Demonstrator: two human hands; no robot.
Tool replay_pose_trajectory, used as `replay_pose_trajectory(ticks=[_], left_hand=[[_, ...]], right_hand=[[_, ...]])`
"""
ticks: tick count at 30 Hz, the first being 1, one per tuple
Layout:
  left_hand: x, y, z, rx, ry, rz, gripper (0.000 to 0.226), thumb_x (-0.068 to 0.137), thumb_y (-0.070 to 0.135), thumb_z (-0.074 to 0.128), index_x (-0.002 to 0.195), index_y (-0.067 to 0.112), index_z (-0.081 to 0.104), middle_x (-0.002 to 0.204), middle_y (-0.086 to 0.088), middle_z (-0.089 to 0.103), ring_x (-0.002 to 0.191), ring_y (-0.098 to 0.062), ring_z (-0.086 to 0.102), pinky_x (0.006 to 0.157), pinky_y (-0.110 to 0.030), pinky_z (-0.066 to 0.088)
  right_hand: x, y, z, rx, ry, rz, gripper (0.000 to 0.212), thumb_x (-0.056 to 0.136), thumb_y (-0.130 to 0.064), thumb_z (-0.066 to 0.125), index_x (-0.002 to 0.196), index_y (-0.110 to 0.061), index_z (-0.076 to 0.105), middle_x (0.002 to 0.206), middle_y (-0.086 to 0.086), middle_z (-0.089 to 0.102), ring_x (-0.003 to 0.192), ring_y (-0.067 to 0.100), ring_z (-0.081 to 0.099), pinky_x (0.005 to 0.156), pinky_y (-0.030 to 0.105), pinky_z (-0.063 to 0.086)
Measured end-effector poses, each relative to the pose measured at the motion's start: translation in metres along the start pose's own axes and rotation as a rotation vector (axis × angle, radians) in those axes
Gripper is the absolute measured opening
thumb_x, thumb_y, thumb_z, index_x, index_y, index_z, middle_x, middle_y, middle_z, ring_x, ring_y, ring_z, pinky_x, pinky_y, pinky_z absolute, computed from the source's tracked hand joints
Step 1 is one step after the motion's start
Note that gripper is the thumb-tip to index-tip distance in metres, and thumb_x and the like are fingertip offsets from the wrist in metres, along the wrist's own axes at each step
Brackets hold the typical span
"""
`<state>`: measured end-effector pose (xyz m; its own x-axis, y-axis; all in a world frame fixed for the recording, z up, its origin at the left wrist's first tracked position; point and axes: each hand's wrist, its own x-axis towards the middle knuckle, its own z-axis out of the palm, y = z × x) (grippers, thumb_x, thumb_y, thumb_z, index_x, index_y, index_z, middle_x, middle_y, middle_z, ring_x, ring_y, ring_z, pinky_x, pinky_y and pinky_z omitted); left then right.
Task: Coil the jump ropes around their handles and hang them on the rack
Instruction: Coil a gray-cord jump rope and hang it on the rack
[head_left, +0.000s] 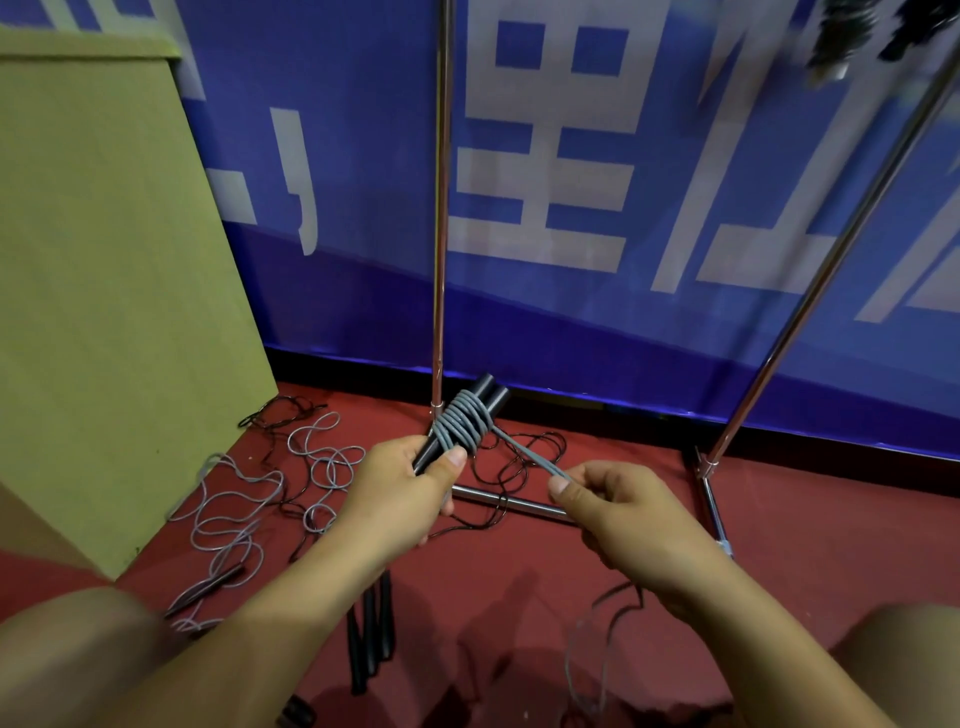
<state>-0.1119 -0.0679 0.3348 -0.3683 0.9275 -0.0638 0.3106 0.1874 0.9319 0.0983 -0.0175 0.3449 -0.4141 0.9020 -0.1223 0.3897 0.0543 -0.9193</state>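
My left hand (402, 486) grips a pair of black handles (488, 392) held side by side, pointing up and away. Several turns of grey rope (462, 423) are wound round them just above my thumb. My right hand (618, 499) pinches the free grey strand (524, 454) taut, a little right of the handles. The chrome rack (440, 208) stands right behind, its base bar (511, 501) on the floor under my hands. Coiled ropes (841, 31) hang blurred at the top right.
Loose grey rope (228, 512) and black rope (511, 470) lie tangled on the red floor. Spare black handles (371, 634) lie near my left forearm. A cardboard box (98, 260) stands at the left, a blue banner (623, 156) behind the rack.
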Motion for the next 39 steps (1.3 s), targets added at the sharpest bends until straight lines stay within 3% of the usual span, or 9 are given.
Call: replay_pose_trajectory(ticks=[3, 8, 11, 18, 22, 25, 32, 35, 39], left_hand=[[0.003, -0.004, 0.002, 0.089, -0.001, 0.016, 0.023, 0.099, 0.028, 0.057, 0.085, 0.010, 0.065, 0.058, 0.001, 0.063, 0.036, -0.006, 0.045, 0.043, -0.021, 0.036], [0.007, -0.006, 0.003, 0.248, -0.030, 0.036, 0.028, 0.097, 0.035, 0.058, 0.075, 0.018, 0.059, 0.058, 0.002, 0.067, 0.040, 0.000, 0.050, 0.052, -0.024, 0.036], [0.006, -0.006, 0.005, 0.364, -0.073, 0.068, 0.028, 0.096, 0.038, 0.059, 0.075, 0.020, 0.058, 0.061, 0.001, 0.070, 0.046, 0.001, 0.055, 0.054, -0.024, 0.038], [-0.004, -0.010, 0.006, 0.510, -0.246, 0.156, 0.020, 0.092, 0.043, 0.060, 0.086, 0.025, 0.059, 0.068, -0.001, 0.067, 0.067, -0.018, 0.066, 0.070, -0.043, 0.054], [-0.010, -0.010, 0.006, 0.583, -0.333, 0.210, 0.014, 0.091, 0.044, 0.061, 0.099, 0.032, 0.062, 0.069, 0.006, 0.065, 0.067, -0.010, 0.065, 0.072, -0.038, 0.055], [-0.012, -0.008, 0.007, 0.593, -0.390, 0.264, 0.019, 0.091, 0.045, 0.062, 0.108, 0.036, 0.062, 0.071, 0.009, 0.065, 0.069, -0.007, 0.065, 0.074, -0.039, 0.055], [-0.015, -0.007, 0.006, 0.586, -0.438, 0.347, 0.019, 0.091, 0.045, 0.063, 0.096, 0.027, 0.061, 0.068, 0.007, 0.063, 0.065, -0.009, 0.061, 0.070, -0.044, 0.052], [-0.015, -0.008, 0.005, 0.579, -0.457, 0.363, 0.022, 0.091, 0.046, 0.062, 0.089, 0.025, 0.058, 0.066, 0.007, 0.062, 0.061, -0.009, 0.058, 0.066, -0.043, 0.051], [-0.018, -0.003, 0.002, 0.646, -0.475, 0.436, 0.022, 0.092, 0.041, 0.064, 0.079, 0.029, 0.051, 0.066, 0.032, 0.055, 0.057, 0.003, 0.050, 0.052, -0.022, 0.030]], right_hand=[[-0.001, 0.000, 0.000, -0.053, 0.024, -0.053, 0.033, 0.095, -0.036, 0.061, 0.065, -0.024, 0.058, 0.058, -0.006, 0.040, 0.055, 0.011, 0.036, 0.055, 0.029, 0.031], [-0.004, -0.005, 0.000, -0.124, 0.084, -0.156, 0.036, 0.093, -0.036, 0.063, 0.068, -0.011, 0.056, 0.059, -0.007, 0.038, 0.056, 0.008, 0.034, 0.058, 0.031, 0.030], [-0.005, -0.005, -0.001, -0.138, 0.114, -0.185, 0.035, 0.092, -0.034, 0.065, 0.066, -0.013, 0.057, 0.056, -0.010, 0.038, 0.055, 0.007, 0.035, 0.057, 0.031, 0.030], [-0.005, -0.003, -0.003, -0.132, 0.166, -0.211, 0.028, 0.091, -0.030, 0.066, 0.068, -0.015, 0.062, 0.054, -0.014, 0.045, 0.054, 0.003, 0.039, 0.056, 0.031, 0.035], [-0.004, -0.002, -0.003, -0.138, 0.147, -0.206, 0.021, 0.092, -0.027, 0.066, 0.073, -0.016, 0.067, 0.058, -0.011, 0.052, 0.057, 0.003, 0.044, 0.059, 0.031, 0.039], [-0.002, -0.001, -0.003, -0.145, 0.168, -0.204, 0.023, 0.092, -0.029, 0.066, 0.076, -0.013, 0.068, 0.065, 0.006, 0.063, 0.060, 0.008, 0.050, 0.061, 0.036, 0.045], [0.002, 0.002, -0.007, -0.139, 0.239, -0.205, 0.030, 0.094, -0.031, 0.063, 0.076, -0.007, 0.066, 0.063, 0.009, 0.058, 0.059, 0.010, 0.048, 0.062, 0.041, 0.046], [0.003, 0.003, -0.008, -0.129, 0.234, -0.199, 0.030, 0.094, -0.030, 0.062, 0.073, -0.008, 0.065, 0.059, -0.003, 0.053, 0.057, 0.008, 0.045, 0.061, 0.036, 0.043], [0.003, 0.003, -0.011, -0.172, 0.195, -0.191, 0.032, 0.093, -0.031, 0.063, 0.071, -0.008, 0.064, 0.058, -0.006, 0.051, 0.056, 0.009, 0.044, 0.060, 0.036, 0.041]])
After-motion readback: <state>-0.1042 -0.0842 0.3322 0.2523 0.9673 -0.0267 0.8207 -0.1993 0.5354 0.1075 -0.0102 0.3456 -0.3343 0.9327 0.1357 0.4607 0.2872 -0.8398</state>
